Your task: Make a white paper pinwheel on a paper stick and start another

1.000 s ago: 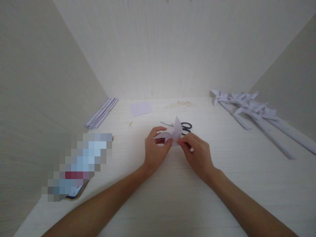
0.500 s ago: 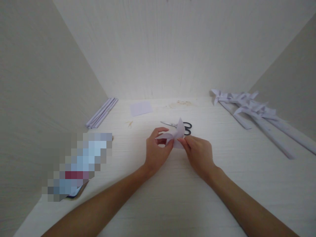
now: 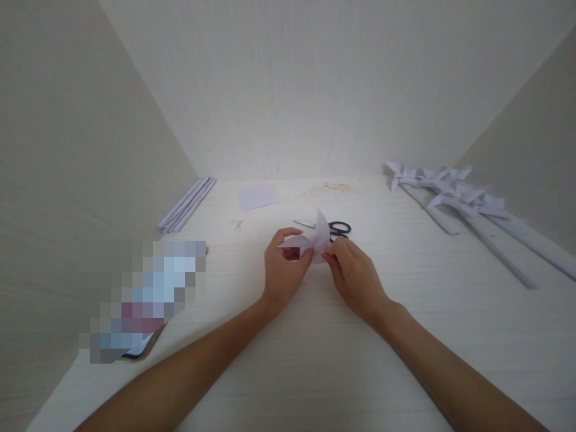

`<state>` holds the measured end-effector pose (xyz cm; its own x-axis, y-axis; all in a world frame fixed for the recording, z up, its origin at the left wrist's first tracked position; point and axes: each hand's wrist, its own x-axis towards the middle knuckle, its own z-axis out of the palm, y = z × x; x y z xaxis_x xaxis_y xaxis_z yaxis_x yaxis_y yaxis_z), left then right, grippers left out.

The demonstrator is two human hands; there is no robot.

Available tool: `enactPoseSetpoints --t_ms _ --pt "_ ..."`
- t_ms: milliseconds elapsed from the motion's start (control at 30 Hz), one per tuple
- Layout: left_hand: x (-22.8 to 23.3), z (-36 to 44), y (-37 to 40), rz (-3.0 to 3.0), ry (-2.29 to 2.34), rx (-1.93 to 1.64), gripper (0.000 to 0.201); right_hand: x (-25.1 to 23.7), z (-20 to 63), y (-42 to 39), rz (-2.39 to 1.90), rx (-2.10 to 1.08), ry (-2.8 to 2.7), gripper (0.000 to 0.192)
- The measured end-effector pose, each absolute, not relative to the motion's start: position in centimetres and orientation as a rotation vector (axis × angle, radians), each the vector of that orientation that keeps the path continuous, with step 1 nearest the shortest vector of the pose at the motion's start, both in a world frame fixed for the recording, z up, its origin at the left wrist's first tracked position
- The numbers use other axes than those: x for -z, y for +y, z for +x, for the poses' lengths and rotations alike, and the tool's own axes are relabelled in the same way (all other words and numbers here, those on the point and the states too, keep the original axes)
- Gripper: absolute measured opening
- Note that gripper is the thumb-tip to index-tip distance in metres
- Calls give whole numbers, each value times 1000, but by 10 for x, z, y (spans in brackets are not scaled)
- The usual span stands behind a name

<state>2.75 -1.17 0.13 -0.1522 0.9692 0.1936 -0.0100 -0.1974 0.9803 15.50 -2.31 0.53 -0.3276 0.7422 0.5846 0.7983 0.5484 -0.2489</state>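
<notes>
Both hands are at a white paper pinwheel (image 3: pixel 322 231) with curled blades, held just above the table. My left hand (image 3: pixel 285 273) grips it from the left, thumb in front and fingers curved behind the paper. From the right, my right hand (image 3: pixel 357 276) has thumb and forefinger pinched close to its centre and lower right edge; whether something small is between those fingertips is hidden. Just behind lie scissors (image 3: pixel 341 227) with black handles, partly covered by the pinwheel and my right hand.
White rolled paper sticks (image 3: pixel 186 206) lie at the back left, beside a square paper sheet (image 3: pixel 258 197). Small thin tan pieces (image 3: pixel 336 188) are scattered near the back wall. Several pinwheels on sticks (image 3: pixel 468 201) lie at right. A phone (image 3: pixel 155 294), its screen blurred, is at left.
The pinwheel has shifted slightly left and turned a little in my hands. My right hand has moved slightly left and up with it, covering more of the scissors' lower handle.
</notes>
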Motion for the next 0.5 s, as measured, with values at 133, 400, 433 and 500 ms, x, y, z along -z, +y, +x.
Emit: enactPoseSetpoints --t_ms 133,400,433,500 --pt "-1 27 -9 1175 1171 -1481 32 -5 157 -24 -1222 21 -2118 16" --pt "-3 27 -9 1090 1111 -1451 35 -4 159 -23 -1305 -253 -1867 10" --pt "-3 27 -9 1090 1113 -1454 35 -4 159 -22 -1306 -287 -1845 10" --pt "-4 27 -9 1088 1113 -1458 34 -4 159 -21 -1310 -358 -1802 9"
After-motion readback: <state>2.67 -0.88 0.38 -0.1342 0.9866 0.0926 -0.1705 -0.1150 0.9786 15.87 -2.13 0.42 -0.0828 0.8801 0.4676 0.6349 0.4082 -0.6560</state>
